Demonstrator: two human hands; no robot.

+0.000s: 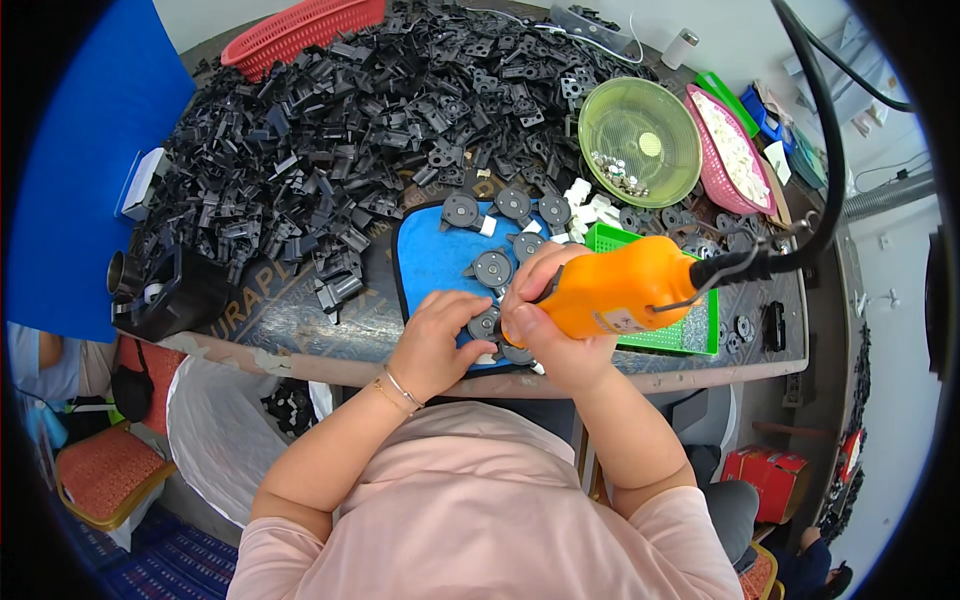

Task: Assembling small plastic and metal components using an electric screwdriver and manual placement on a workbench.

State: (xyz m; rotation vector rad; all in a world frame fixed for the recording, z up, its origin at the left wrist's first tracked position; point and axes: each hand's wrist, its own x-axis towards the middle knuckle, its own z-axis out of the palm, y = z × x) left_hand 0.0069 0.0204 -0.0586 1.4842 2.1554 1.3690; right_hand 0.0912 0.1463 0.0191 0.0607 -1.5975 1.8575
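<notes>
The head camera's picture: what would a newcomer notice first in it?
Probably the bright orange tool with its thick black cable, gripped in the person's right hand just right of centre. Next, the huge heap of black plastic parts across the back and left of the table. Nearer the person lies a blue mat bearing dark round parts, with the left hand at its near edge.

Power tool point(625, 285): orange; its cord point(835, 130): black. Counter point(270, 330): dark top, tan lettering pattern. Mat point(428, 255) at the counter's front edge: blue, black border. Round parts point(492, 267) on it: dark grey, white tabs point(487, 226). Heap point(380, 110) toward back edge: black. Basket point(300, 35) at back edge: red. Toward right edge: bowl point(592, 105), yellow-green; second basket point(708, 170), pink, white pieces point(735, 140) inside; tray point(714, 330), bright green.
</notes>
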